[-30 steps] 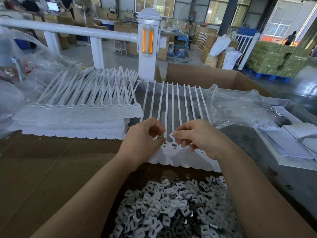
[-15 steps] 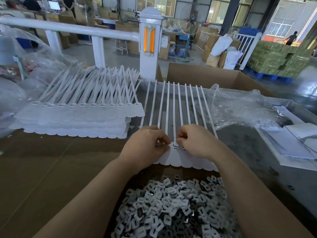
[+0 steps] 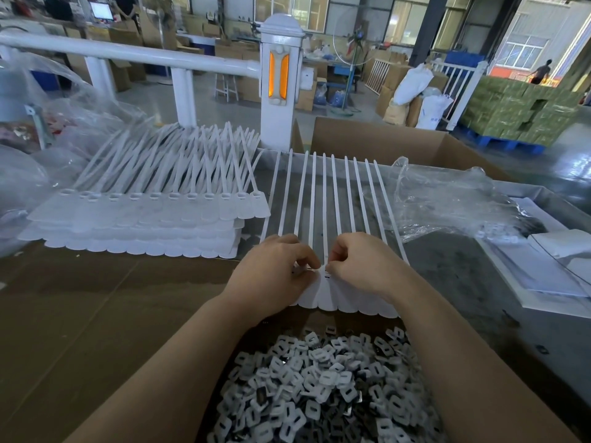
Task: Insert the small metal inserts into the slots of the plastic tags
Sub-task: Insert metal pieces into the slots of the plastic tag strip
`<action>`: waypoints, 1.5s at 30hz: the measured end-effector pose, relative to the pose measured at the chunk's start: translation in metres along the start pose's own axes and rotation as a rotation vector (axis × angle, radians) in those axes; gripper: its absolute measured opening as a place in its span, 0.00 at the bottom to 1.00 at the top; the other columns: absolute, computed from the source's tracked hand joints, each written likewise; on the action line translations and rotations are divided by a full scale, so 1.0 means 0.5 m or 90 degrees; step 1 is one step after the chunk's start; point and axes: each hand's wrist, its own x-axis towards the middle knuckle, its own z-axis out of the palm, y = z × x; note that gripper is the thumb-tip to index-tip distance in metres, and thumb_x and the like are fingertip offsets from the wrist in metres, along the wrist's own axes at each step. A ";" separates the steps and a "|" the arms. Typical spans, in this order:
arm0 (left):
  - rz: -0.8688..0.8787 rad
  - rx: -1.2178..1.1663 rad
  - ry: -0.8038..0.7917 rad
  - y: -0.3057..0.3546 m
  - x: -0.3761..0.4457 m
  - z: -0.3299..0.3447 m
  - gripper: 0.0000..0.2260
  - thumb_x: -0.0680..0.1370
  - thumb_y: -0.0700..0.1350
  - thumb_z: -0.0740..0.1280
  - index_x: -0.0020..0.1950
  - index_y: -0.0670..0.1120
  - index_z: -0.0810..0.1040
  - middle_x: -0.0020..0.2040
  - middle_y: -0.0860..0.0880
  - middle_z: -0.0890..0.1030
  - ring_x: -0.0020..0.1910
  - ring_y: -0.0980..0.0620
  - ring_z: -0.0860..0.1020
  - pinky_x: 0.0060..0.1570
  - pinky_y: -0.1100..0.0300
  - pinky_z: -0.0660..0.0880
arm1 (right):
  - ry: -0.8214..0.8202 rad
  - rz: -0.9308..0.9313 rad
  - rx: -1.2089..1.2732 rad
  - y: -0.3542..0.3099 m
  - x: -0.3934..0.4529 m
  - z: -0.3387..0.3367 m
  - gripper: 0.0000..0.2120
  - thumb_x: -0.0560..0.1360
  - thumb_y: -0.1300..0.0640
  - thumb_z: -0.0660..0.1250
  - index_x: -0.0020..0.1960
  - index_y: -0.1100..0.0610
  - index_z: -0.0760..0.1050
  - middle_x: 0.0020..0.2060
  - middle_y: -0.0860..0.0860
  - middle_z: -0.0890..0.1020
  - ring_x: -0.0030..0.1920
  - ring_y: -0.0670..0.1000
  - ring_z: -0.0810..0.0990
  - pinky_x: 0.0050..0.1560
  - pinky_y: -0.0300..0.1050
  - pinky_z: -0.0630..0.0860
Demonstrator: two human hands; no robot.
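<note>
A joined row of white plastic tags (image 3: 348,295) lies flat before me, its long thin tails (image 3: 323,193) pointing away. My left hand (image 3: 275,273) rests on the row's left part, fingers curled, pinching at a tag head. My right hand (image 3: 361,263) sits close beside it, fingertips pinching at the same spot near a slot (image 3: 327,276). Whether an insert is between the fingers is hidden. A heap of small grey and metal inserts (image 3: 323,385) fills the near foreground between my forearms.
A stack of white tag rows (image 3: 144,225) lies at left on brown cardboard (image 3: 80,314). Crumpled clear plastic bags sit at far left (image 3: 38,139) and at right (image 3: 447,203). An open cardboard box (image 3: 383,139) and a white railing post (image 3: 279,84) stand behind.
Both hands lowered onto the tag row and drew together; the fingertips now meet at one tag head, where a second ago the right hand pinched a little above the row.
</note>
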 end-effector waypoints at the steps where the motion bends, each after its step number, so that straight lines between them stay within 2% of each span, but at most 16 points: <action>1: 0.007 0.005 0.001 0.000 0.000 0.000 0.07 0.78 0.48 0.69 0.54 0.56 0.82 0.50 0.57 0.77 0.50 0.59 0.72 0.51 0.61 0.74 | 0.001 0.007 0.006 -0.001 0.000 0.000 0.04 0.78 0.55 0.68 0.45 0.48 0.75 0.42 0.45 0.79 0.44 0.45 0.77 0.40 0.39 0.73; 6: 0.056 0.047 -0.023 0.001 0.000 -0.002 0.11 0.80 0.48 0.65 0.61 0.57 0.80 0.54 0.55 0.77 0.54 0.55 0.73 0.55 0.58 0.73 | -0.002 0.037 0.059 -0.002 -0.002 -0.003 0.06 0.78 0.56 0.67 0.43 0.49 0.76 0.42 0.47 0.80 0.44 0.47 0.79 0.39 0.40 0.74; 11: 0.098 0.123 -0.057 0.005 0.000 -0.006 0.14 0.81 0.47 0.60 0.65 0.59 0.77 0.56 0.55 0.76 0.55 0.53 0.72 0.54 0.59 0.70 | 0.000 0.074 0.129 -0.002 -0.002 -0.009 0.06 0.79 0.59 0.62 0.48 0.53 0.77 0.41 0.52 0.82 0.38 0.50 0.79 0.37 0.43 0.75; 14: 0.123 0.183 -0.066 0.014 0.004 -0.008 0.15 0.82 0.48 0.57 0.67 0.59 0.73 0.57 0.53 0.74 0.56 0.52 0.72 0.56 0.57 0.68 | -0.001 0.089 0.157 -0.003 0.000 -0.008 0.06 0.80 0.58 0.61 0.50 0.54 0.77 0.42 0.54 0.83 0.43 0.53 0.82 0.46 0.51 0.80; 17: 0.148 0.261 -0.074 0.030 0.009 -0.007 0.15 0.81 0.47 0.58 0.67 0.57 0.71 0.57 0.52 0.73 0.56 0.50 0.71 0.58 0.54 0.67 | 0.001 0.100 0.169 -0.001 0.002 -0.006 0.06 0.80 0.56 0.62 0.53 0.54 0.77 0.44 0.53 0.83 0.46 0.54 0.83 0.52 0.55 0.81; 23: 0.182 0.341 -0.064 0.049 0.009 0.004 0.15 0.78 0.46 0.61 0.65 0.52 0.73 0.54 0.50 0.75 0.54 0.48 0.70 0.57 0.54 0.64 | 0.011 0.095 0.165 -0.002 0.002 -0.003 0.05 0.79 0.56 0.63 0.50 0.52 0.77 0.42 0.52 0.84 0.43 0.53 0.83 0.48 0.53 0.81; 27: 0.101 0.214 -0.068 0.036 0.005 0.002 0.13 0.80 0.46 0.59 0.63 0.56 0.76 0.58 0.53 0.74 0.59 0.51 0.70 0.62 0.55 0.62 | 0.007 0.088 0.165 -0.001 -0.001 -0.005 0.05 0.80 0.56 0.62 0.51 0.52 0.77 0.42 0.52 0.83 0.44 0.53 0.82 0.49 0.53 0.81; 29: 0.060 0.098 -0.071 0.029 0.004 -0.006 0.13 0.80 0.47 0.63 0.62 0.58 0.78 0.58 0.56 0.75 0.60 0.55 0.71 0.63 0.58 0.63 | 0.006 0.088 0.177 0.003 0.001 -0.006 0.05 0.80 0.56 0.62 0.50 0.53 0.78 0.42 0.52 0.82 0.42 0.52 0.81 0.46 0.51 0.79; 30: 0.045 0.029 -0.078 0.029 0.004 -0.012 0.12 0.79 0.47 0.67 0.60 0.59 0.80 0.56 0.57 0.76 0.57 0.59 0.72 0.60 0.62 0.66 | 0.003 0.088 0.191 0.005 0.001 -0.006 0.05 0.80 0.56 0.63 0.50 0.53 0.77 0.41 0.52 0.82 0.40 0.51 0.81 0.44 0.50 0.79; 32: 0.032 -0.122 -0.118 0.035 0.002 -0.027 0.10 0.74 0.47 0.74 0.52 0.59 0.83 0.48 0.60 0.78 0.48 0.63 0.75 0.47 0.70 0.71 | -0.002 0.090 0.209 0.008 0.003 -0.007 0.05 0.80 0.55 0.63 0.49 0.52 0.77 0.41 0.52 0.83 0.40 0.50 0.82 0.45 0.50 0.80; 34: 0.040 -0.199 -0.200 0.043 0.000 -0.037 0.07 0.71 0.47 0.78 0.46 0.58 0.85 0.42 0.60 0.80 0.42 0.62 0.76 0.40 0.70 0.72 | 0.000 0.092 0.212 0.012 0.005 -0.006 0.05 0.80 0.55 0.63 0.49 0.52 0.78 0.40 0.52 0.84 0.40 0.50 0.83 0.47 0.51 0.81; 37: 0.058 -0.186 -0.294 0.051 -0.006 -0.036 0.05 0.70 0.47 0.78 0.44 0.56 0.87 0.39 0.62 0.81 0.40 0.64 0.77 0.40 0.74 0.70 | 0.007 0.097 0.220 0.015 0.007 -0.004 0.07 0.79 0.57 0.63 0.49 0.58 0.79 0.40 0.57 0.85 0.35 0.50 0.81 0.45 0.52 0.81; 40: 0.060 -0.171 -0.316 0.052 -0.008 -0.037 0.06 0.71 0.48 0.77 0.45 0.57 0.87 0.39 0.63 0.81 0.41 0.64 0.77 0.40 0.74 0.69 | 0.002 0.098 0.225 0.016 0.007 -0.003 0.09 0.79 0.57 0.63 0.51 0.62 0.79 0.41 0.59 0.85 0.31 0.49 0.80 0.39 0.49 0.81; 43: 0.059 -0.159 -0.334 0.052 -0.008 -0.038 0.05 0.71 0.48 0.76 0.45 0.57 0.87 0.40 0.62 0.82 0.43 0.61 0.78 0.41 0.71 0.72 | -0.001 0.093 0.222 0.017 0.007 -0.004 0.11 0.79 0.57 0.63 0.51 0.64 0.78 0.41 0.60 0.85 0.34 0.51 0.81 0.44 0.53 0.82; 45: 0.055 -0.155 -0.343 0.053 -0.009 -0.037 0.03 0.72 0.48 0.76 0.44 0.55 0.87 0.41 0.61 0.82 0.42 0.61 0.78 0.42 0.68 0.74 | -0.002 0.093 0.226 0.018 0.006 -0.005 0.09 0.79 0.57 0.63 0.50 0.62 0.79 0.40 0.57 0.85 0.35 0.52 0.83 0.46 0.53 0.82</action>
